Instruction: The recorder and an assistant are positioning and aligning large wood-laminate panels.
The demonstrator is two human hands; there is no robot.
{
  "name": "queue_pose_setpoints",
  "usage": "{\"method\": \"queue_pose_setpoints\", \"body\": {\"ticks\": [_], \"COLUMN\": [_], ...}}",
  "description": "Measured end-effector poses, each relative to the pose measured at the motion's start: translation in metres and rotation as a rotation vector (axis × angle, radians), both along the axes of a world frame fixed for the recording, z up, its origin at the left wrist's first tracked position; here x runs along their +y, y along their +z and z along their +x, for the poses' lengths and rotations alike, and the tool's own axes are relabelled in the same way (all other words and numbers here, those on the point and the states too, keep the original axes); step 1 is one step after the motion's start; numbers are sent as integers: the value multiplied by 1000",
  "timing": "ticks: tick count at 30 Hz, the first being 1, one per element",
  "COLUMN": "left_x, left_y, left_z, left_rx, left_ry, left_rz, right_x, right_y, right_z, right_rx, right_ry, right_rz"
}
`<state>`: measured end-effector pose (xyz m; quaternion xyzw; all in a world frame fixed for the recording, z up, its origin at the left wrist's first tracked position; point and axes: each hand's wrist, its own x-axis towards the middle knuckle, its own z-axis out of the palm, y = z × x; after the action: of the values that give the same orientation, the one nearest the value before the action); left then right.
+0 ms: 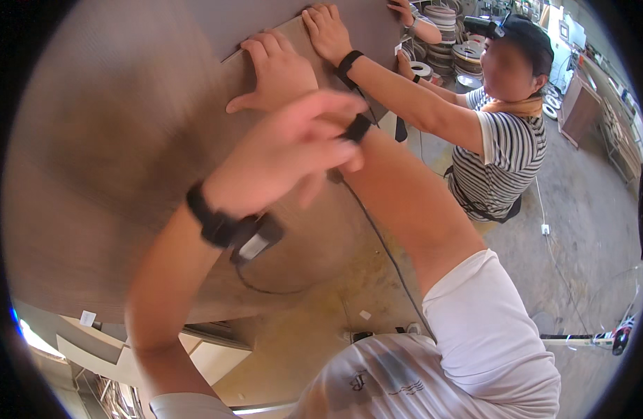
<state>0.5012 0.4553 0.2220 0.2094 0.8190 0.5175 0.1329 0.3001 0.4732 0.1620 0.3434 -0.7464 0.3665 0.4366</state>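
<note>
A large brown wood-grain panel (91,174) fills the left and middle of the view. My right hand (281,75) lies on it with fingers stretched and thumb spread, close to a straight seam where a greyer board (209,24) adjoins. My left hand (279,157), smeared by motion, hovers across my right wrist, its fingers apart and nothing visible in them. It is nearest to the black strap (357,129) on that wrist; touching or apart, I cannot tell. A black strap (209,216) with a small dark box (257,241) sits on my left wrist.
A co-worker in a striped shirt (506,150) stands at right, one hand (326,35) flat beside mine. Another person's hand (403,10) grips the far edge. A dark cable (377,241) hangs from my right wrist. Stacked edging rolls (468,56) stand behind; pale boards (98,349) lie lower left.
</note>
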Motion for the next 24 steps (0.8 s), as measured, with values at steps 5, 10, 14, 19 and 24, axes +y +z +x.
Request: {"method": "queue_pose_setpoints", "body": {"ticks": [5,10,14,19,24], "left_x": [-63,-63,-55,14,-8], "left_y": [-90,-149,-208,-239,-224], "left_z": [-3,-24,-68,-66,-10], "left_rx": [558,278,56,-32,87], "left_ry": [267,576,65,-20,49], "left_rz": [-95,509,682,1429,1058], "right_x": [9,7,-4,8,6], "right_y": [9,11,15,8,13], "right_z": [12,14,21,14,22], "right_rx": [-76,-88,-81,-91,-131], "right_ry": [2,-51,-72,-94,-68], "right_rz": [42,81,68,108,101]}}
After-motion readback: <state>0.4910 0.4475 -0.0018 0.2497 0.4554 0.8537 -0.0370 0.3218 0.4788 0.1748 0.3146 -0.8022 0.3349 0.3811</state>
